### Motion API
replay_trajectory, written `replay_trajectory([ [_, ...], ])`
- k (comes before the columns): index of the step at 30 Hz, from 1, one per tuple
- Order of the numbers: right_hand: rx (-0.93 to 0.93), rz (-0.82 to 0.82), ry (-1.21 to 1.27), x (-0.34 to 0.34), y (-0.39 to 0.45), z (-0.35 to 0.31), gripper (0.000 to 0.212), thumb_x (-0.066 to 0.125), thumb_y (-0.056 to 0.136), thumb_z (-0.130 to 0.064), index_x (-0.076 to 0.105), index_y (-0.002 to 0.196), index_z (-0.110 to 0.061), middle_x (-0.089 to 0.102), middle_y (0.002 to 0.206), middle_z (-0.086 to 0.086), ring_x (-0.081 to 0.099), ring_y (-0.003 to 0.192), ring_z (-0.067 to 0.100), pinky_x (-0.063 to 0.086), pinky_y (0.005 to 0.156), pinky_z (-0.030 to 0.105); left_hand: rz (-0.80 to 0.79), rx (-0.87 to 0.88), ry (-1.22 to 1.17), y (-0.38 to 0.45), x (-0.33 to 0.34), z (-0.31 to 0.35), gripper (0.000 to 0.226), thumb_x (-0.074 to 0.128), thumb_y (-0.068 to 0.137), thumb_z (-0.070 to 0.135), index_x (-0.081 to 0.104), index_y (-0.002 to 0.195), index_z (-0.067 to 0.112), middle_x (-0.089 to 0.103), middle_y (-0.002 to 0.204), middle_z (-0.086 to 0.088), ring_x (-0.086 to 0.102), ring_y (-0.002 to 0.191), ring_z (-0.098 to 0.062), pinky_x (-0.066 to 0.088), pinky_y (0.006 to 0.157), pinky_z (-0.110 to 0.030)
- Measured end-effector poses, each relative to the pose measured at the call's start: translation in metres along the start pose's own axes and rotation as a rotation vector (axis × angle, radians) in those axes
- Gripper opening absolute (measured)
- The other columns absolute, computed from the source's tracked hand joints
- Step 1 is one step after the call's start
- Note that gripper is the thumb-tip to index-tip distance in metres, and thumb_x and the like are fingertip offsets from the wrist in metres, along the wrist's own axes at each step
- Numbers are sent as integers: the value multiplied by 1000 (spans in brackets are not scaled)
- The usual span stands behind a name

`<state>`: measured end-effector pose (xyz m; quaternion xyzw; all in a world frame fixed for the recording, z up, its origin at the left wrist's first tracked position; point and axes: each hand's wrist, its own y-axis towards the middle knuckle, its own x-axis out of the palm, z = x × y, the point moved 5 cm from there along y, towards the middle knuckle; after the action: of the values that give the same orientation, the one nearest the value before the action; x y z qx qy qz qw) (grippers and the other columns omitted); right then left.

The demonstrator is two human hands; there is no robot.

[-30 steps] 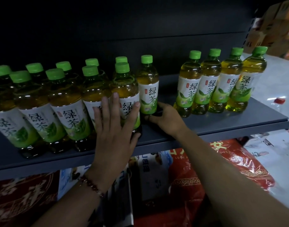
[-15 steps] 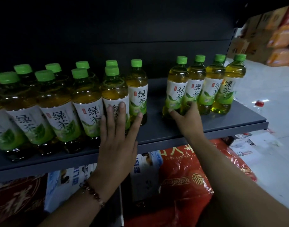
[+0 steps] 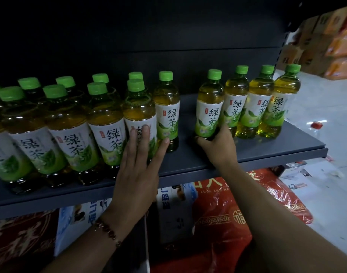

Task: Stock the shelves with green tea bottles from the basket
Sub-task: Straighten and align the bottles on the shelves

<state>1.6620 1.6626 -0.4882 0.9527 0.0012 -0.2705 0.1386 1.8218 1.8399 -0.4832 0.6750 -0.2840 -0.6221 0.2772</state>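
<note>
Green tea bottles with green caps and white-green labels stand on a dark grey shelf (image 3: 247,152). A packed group fills the left part; its front right bottle (image 3: 139,107) has my left hand (image 3: 138,164) pressed flat against its label, fingers straight. Just right of it stands a single bottle (image 3: 167,113). After a gap, a row of several bottles stands at the right; my right hand (image 3: 218,143) grips the base of the leftmost one (image 3: 209,107). The rightmost bottle (image 3: 282,103) stands near the shelf's end. No basket is in view.
The shelf's front edge (image 3: 178,175) runs across the view. Below it lie red printed bags (image 3: 218,219) and a blue-white box (image 3: 172,209). Pale floor (image 3: 330,134) lies to the right with a small red object (image 3: 316,125). Stacked cartons (image 3: 330,40) stand at the far right.
My right hand moved from the single middle bottle's base to the right row and now grips its leftmost bottle, which has slid a little left. My left hand stayed flat on its bottle.
</note>
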Motion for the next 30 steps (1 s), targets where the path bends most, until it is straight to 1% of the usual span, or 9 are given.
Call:
replay_trajectory([
  [4, -28, -114, 46, 1, -22, -6, 60, 87, 68, -42, 46, 107, -22, 61, 113, 1, 60, 103, 17, 53, 88, 39, -22, -2, 1, -2, 1, -2, 100, 77, 71, -12, 31, 155, 16, 2, 164, -21, 1, 151, -43, 20, 114, -52],
  [8, -82, -165, 74, 7, -45, -17, 60, 88, 66, -43, 48, 105, -21, 60, 111, 0, 59, 102, 15, 53, 88, 38, -40, -2, -6, -1, 1, -1, 97, 75, 72, -12, 33, 154, 15, 7, 163, -25, 4, 150, -45, 29, 112, -55],
  [11, -110, -187, 86, 15, -55, -24, 61, 88, 65, -44, 49, 105, -21, 58, 108, -2, 58, 102, 14, 52, 87, 39, -32, -6, -42, -1, -3, 0, 86, 74, 78, -3, 35, 153, 13, 10, 162, -27, 6, 150, -46, 37, 110, -59],
  [13, -142, -188, 85, 22, -60, -28, 64, 88, 65, -45, 52, 112, -21, 58, 111, -1, 57, 107, 15, 51, 91, 38, -30, -15, -79, -1, -5, 1, 79, 71, 84, 8, 33, 154, 13, 10, 162, -25, 5, 151, -44, 34, 111, -58],
  [17, -228, -184, 23, 30, -64, -37, 71, 84, 69, -49, 56, 128, -20, 51, 112, 0, 52, 109, 15, 46, 93, 30, -42, -41, -124, -1, -5, 1, 83, 69, 86, 18, 23, 156, 16, 3, 164, -19, 0, 152, -39, 27, 115, -54],
  [21, -248, -247, 56, 37, -66, -40, 66, 82, 73, -46, 56, 130, -24, 49, 110, -2, 48, 103, 8, 45, 92, 25, -42, -55, -124, -2, -3, 1, 82, 67, 88, 22, 21, 155, 15, 2, 165, -18, -1, 152, -38, 19, 117, -50],
  [25, -257, -293, 78, 37, -66, -41, 60, 81, 77, -40, 57, 130, -26, 52, 110, -2, 47, 98, 1, 45, 89, 24, -38, -52, -121, -1, -3, 2, 81, 66, 89, 22, 20, 156, 15, 2, 165, -19, -1, 152, -39, 18, 118, -52],
  [28, -271, -350, 80, 35, -64, -42, 66, 80, 77, -42, 52, 135, -28, 55, 115, -2, 51, 106, 5, 47, 94, 28, -36, -64, -107, 0, -3, 5, 76, 62, 90, 22, 24, 156, 15, 2, 164, -21, -3, 152, -41, 9, 121, -51],
  [30, -277, -400, 86, 27, -63, -41, 81, 80, 75, -49, 43, 144, -27, 55, 128, -4, 51, 119, 8, 46, 102, 33, -23, -44, -88, 1, -4, 9, 71, 56, 92, 24, 25, 156, 15, 3, 164, -21, -5, 152, -40, 1, 123, -50],
])
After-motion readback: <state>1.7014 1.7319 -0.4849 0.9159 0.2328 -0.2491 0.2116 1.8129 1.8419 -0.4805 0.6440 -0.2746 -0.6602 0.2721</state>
